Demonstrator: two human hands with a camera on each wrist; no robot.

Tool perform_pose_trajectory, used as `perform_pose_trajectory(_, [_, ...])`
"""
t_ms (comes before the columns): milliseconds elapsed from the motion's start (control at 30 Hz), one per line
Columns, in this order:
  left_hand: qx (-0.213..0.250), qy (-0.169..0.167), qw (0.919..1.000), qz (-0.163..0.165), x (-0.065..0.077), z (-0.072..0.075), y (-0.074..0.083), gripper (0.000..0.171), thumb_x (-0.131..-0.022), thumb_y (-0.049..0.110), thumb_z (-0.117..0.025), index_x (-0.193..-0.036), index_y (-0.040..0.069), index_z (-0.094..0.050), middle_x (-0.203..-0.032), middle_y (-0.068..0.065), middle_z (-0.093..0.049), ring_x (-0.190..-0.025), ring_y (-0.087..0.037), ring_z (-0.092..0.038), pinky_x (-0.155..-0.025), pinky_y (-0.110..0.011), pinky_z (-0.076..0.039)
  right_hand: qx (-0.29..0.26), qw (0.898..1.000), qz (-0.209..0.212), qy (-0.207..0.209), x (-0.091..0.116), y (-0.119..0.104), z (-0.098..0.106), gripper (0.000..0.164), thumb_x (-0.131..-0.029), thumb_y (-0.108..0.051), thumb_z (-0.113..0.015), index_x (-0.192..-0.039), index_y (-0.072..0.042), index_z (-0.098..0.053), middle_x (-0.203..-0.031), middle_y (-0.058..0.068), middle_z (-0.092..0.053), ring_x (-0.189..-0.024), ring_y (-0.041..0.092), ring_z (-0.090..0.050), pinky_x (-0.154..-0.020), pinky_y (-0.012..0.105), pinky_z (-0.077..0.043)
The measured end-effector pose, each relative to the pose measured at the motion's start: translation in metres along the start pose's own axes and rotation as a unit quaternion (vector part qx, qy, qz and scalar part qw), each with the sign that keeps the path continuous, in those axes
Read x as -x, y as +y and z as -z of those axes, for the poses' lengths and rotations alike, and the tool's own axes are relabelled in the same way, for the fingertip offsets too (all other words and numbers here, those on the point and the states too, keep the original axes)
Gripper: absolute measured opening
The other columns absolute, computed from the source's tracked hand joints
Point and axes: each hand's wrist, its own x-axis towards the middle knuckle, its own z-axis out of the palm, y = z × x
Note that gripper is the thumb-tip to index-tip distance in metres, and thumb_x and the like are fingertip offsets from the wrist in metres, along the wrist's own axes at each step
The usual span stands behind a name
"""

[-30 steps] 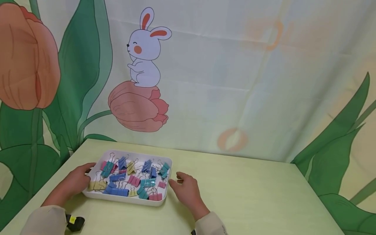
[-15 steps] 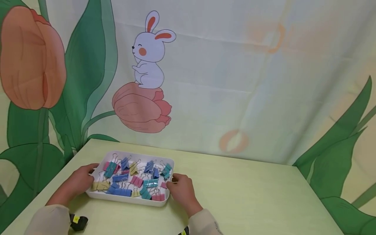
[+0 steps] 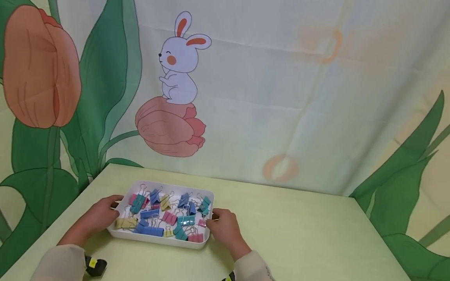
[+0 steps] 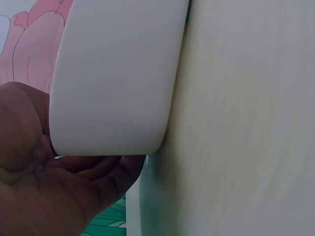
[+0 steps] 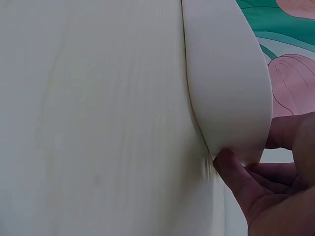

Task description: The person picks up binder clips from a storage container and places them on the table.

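Note:
A shallow white tray (image 3: 154,239) holds several binder clips (image 3: 169,217) in blue, teal, pink and yellow, lying mixed together. At its left end my left hand (image 3: 100,214) grips the wall, the thumb over the rim. My right hand (image 3: 226,231) holds the opposite end in the same way, thumb at the rim. In the left wrist view, fingers (image 4: 106,184) curl against the outside of the tray's end wall (image 4: 113,88). The right wrist view has fingers (image 5: 236,179) touching the wall's lower edge, with the thumb near the rim.
A pale yellow-green table (image 3: 302,234) carries the tray and extends to the right. Behind it hangs a cloth backdrop (image 3: 246,97) printed with a rabbit and tulips. Black wrist gear (image 3: 95,267) shows by the left sleeve.
My right hand has come in from beside the tray and taken hold of its right end. The tray, with both hands on it, has shifted slightly to the right.

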Motion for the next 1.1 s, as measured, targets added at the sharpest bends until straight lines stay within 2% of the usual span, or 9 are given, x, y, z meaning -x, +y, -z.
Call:
perform_pose_trajectory(267, [0.021, -0.019, 0.9996, -0.005, 0.005, -0.014, 0.011, 0.053, -0.093, 0.013, -0.049, -0.139, -0.008, -0.033, -0.126, -0.034, -0.048, -0.108, -0.041, -0.054, -0.086, -0.051, -0.05, 0.015, 0.999, 0.018, -0.021, 0.013, 0.02, 0.023, 0.037, -0.083, -0.013, -0.064, -0.118, -0.001, -0.066, -0.097, 0.008, -0.07, -0.079, 0.014, -0.062, -0.069, 0.029, -0.052])
perform_pose_trajectory(367, [0.02, -0.027, 0.9994, -0.01, 0.007, -0.021, 0.017, 0.052, -0.092, 0.014, -0.051, -0.138, -0.007, -0.035, -0.124, -0.031, -0.052, -0.106, -0.037, -0.056, -0.085, -0.048, -0.05, 0.016, 0.999, 0.02, -0.023, 0.02, 0.027, 0.033, 0.037, -0.083, -0.013, -0.064, -0.118, -0.002, -0.066, -0.1, 0.009, -0.071, -0.084, 0.015, -0.065, -0.072, 0.03, -0.054])
perform_pose_trajectory(600, [0.015, -0.034, 0.9984, -0.042, 0.017, -0.041, 0.042, 0.054, -0.09, 0.012, -0.053, -0.138, -0.006, -0.038, -0.119, -0.023, -0.058, -0.102, -0.029, -0.058, -0.084, -0.046, -0.051, 0.019, 1.0, 0.016, -0.015, 0.037, 0.045, 0.06, 0.036, -0.083, -0.012, -0.063, -0.118, -0.003, -0.066, -0.101, 0.009, -0.071, -0.084, 0.014, -0.066, -0.071, 0.028, -0.054])
perform_pose_trajectory(767, [0.001, -0.031, 0.9971, -0.07, 0.024, -0.057, 0.061, 0.055, -0.086, 0.009, -0.056, -0.137, -0.007, -0.042, -0.119, -0.02, -0.06, -0.104, -0.028, -0.059, -0.087, -0.046, -0.051, 0.027, 1.0, 0.007, -0.013, 0.052, 0.056, 0.081, 0.038, -0.083, -0.012, -0.064, -0.12, -0.004, -0.066, -0.103, 0.009, -0.071, -0.088, 0.018, -0.069, -0.076, 0.032, -0.055])
perform_pose_trajectory(900, [-0.001, -0.03, 0.9963, -0.081, 0.031, -0.071, 0.076, 0.056, -0.083, 0.006, -0.058, -0.135, -0.01, -0.045, -0.115, -0.018, -0.062, -0.1, -0.026, -0.061, -0.084, -0.043, -0.052, 0.035, 0.999, -0.026, -0.017, 0.064, 0.064, 0.098, 0.039, -0.083, -0.012, -0.065, -0.122, -0.004, -0.065, -0.106, 0.009, -0.071, -0.091, 0.02, -0.07, -0.08, 0.036, -0.056])
perform_pose_trajectory(1100, [0.006, -0.042, 0.9966, -0.071, 0.045, -0.093, 0.095, 0.057, -0.079, 0.004, -0.062, -0.134, -0.008, -0.048, -0.109, -0.011, -0.064, -0.095, -0.021, -0.062, -0.082, -0.04, -0.053, 0.066, 0.991, -0.108, -0.036, 0.08, 0.077, 0.116, 0.046, -0.084, -0.017, -0.07, -0.127, -0.004, -0.062, -0.11, 0.007, -0.069, -0.092, 0.019, -0.068, -0.081, 0.038, -0.056])
